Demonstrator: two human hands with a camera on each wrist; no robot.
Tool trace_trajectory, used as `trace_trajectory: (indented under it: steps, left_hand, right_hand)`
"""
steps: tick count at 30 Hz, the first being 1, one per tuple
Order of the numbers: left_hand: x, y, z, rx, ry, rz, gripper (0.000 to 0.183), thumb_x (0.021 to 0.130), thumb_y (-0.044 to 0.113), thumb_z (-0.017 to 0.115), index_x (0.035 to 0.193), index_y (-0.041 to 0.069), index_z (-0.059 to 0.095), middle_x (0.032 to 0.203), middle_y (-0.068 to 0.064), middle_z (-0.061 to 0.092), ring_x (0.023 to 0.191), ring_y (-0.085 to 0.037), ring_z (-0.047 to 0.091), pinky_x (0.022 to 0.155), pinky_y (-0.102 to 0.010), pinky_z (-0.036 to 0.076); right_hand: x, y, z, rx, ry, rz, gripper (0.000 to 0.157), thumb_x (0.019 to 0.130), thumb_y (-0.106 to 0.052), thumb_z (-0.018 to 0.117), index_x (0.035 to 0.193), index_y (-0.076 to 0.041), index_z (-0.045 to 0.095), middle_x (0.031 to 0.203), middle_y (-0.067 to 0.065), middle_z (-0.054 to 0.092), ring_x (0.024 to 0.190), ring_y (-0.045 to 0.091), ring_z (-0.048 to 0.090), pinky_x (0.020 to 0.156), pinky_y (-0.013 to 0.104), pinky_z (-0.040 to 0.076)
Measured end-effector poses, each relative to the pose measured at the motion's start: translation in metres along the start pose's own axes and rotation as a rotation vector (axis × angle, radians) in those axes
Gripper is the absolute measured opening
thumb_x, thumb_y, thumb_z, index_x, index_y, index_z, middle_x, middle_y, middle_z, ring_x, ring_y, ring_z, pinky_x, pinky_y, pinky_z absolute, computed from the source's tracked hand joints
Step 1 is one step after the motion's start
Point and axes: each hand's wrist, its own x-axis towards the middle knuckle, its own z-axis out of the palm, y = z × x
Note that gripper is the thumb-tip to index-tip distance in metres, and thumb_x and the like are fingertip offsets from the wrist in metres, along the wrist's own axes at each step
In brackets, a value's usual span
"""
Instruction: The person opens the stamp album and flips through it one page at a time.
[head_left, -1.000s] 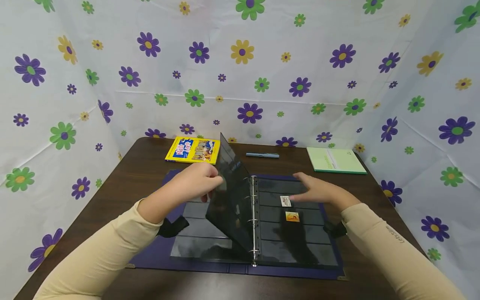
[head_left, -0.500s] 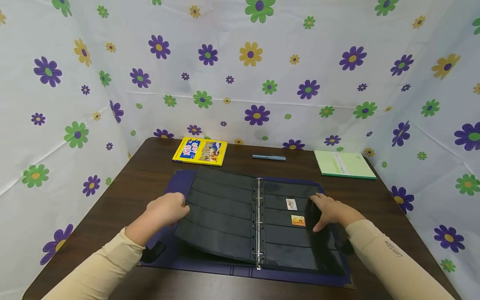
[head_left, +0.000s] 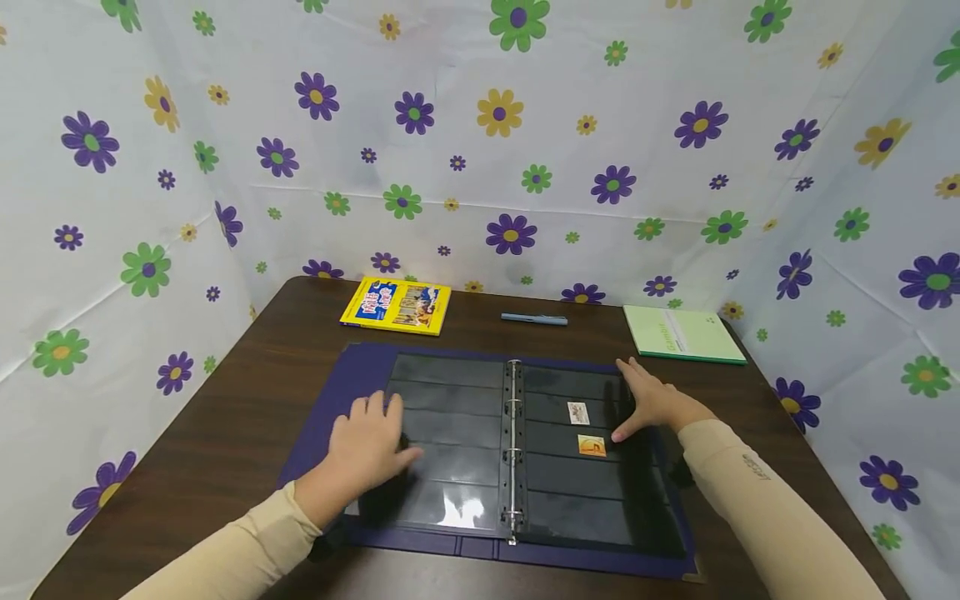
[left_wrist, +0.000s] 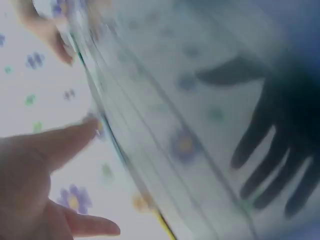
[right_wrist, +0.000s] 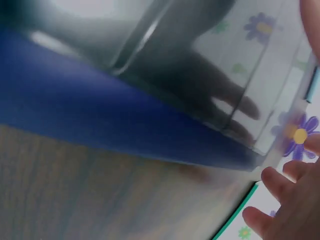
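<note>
A purple ring-binder stamp album (head_left: 330,417) lies open, with metal rings (head_left: 513,433) down its middle. Clear strip pockets cross its black left page (head_left: 457,425) and right page (head_left: 573,500). On the right page sit a whitish stamp (head_left: 578,413) and, just below it, an orange-yellow stamp (head_left: 592,446). Over the outer part of the left page is my left hand (head_left: 363,450), fingers extended and thumb out, mirrored in the glossy sheet in the left wrist view. My right hand (head_left: 652,402) spreads at the right page's outer edge, its thumb tip close to the orange-yellow stamp.
Along the back of the dark wooden table (head_left: 217,417) lie a yellow book (head_left: 396,306), a blue-grey pen (head_left: 535,318) and a pale green notebook (head_left: 684,335). Flower-printed cloth (head_left: 450,225) hangs behind the table and at both sides.
The black page my left hand held raised has swung left and now lies flat; that hand has let go and opened. My right hand moved right, away from the stamps, to the page edge.
</note>
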Motion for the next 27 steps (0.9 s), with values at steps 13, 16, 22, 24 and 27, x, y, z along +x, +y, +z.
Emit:
trace_trajectory:
  steps: [13, 16, 22, 24, 27]
  left_hand:
    - [-0.022, 0.038, 0.021, -0.119, -0.141, 0.037, 0.094, 0.062, 0.061, 0.077, 0.124, -0.004, 0.052, 0.127, -0.028, 0.043, 0.115, -0.047, 0.040, 0.066, -0.062, 0.045]
    - [-0.020, 0.038, 0.022, -0.118, -0.131, 0.027, 0.093, 0.060, 0.061, 0.079, 0.121, -0.003, 0.053, 0.122, -0.025, 0.044, 0.112, -0.046, 0.041, 0.064, -0.061, 0.045]
    - [-0.020, 0.038, 0.023, -0.103, -0.140, 0.015, 0.094, 0.059, 0.061, 0.079, 0.123, -0.004, 0.052, 0.118, -0.023, 0.044, 0.112, -0.045, 0.041, 0.063, -0.061, 0.045]
    - [-0.020, 0.038, 0.023, -0.101, -0.140, 0.014, 0.094, 0.059, 0.061, 0.078, 0.123, -0.004, 0.052, 0.118, -0.023, 0.044, 0.111, -0.045, 0.041, 0.062, -0.061, 0.045]
    - [-0.021, 0.039, 0.023, -0.107, -0.137, 0.014, 0.095, 0.059, 0.060, 0.079, 0.123, -0.004, 0.052, 0.118, -0.024, 0.044, 0.112, -0.045, 0.041, 0.063, -0.062, 0.044]
  right_hand:
    - [-0.006, 0.010, 0.013, 0.099, -0.039, -0.014, 0.135, 0.055, -0.051, 0.085, 0.144, 0.012, 0.005, 0.148, 0.035, 0.002, 0.134, 0.051, 0.007, 0.103, 0.062, 0.013]
    - [-0.008, 0.007, 0.014, 0.054, -0.006, -0.005, 0.131, 0.057, -0.053, 0.083, 0.145, 0.010, 0.010, 0.148, 0.034, 0.011, 0.133, 0.051, 0.014, 0.100, 0.065, 0.016]
    - [-0.012, 0.006, 0.014, 0.076, 0.092, -0.050, 0.129, 0.054, -0.052, 0.085, 0.145, 0.008, 0.016, 0.144, 0.032, 0.024, 0.129, 0.050, 0.023, 0.098, 0.064, 0.023]
    - [-0.017, 0.007, 0.013, 0.144, 0.139, -0.054, 0.129, 0.056, -0.047, 0.087, 0.146, 0.006, 0.012, 0.145, 0.033, 0.019, 0.129, 0.050, 0.021, 0.097, 0.063, 0.025]
    - [-0.027, 0.008, 0.011, 0.344, 0.197, 0.012, 0.120, 0.069, -0.041, 0.083, 0.147, 0.004, 0.004, 0.143, 0.034, 0.017, 0.117, 0.045, 0.039, 0.088, 0.055, 0.041]
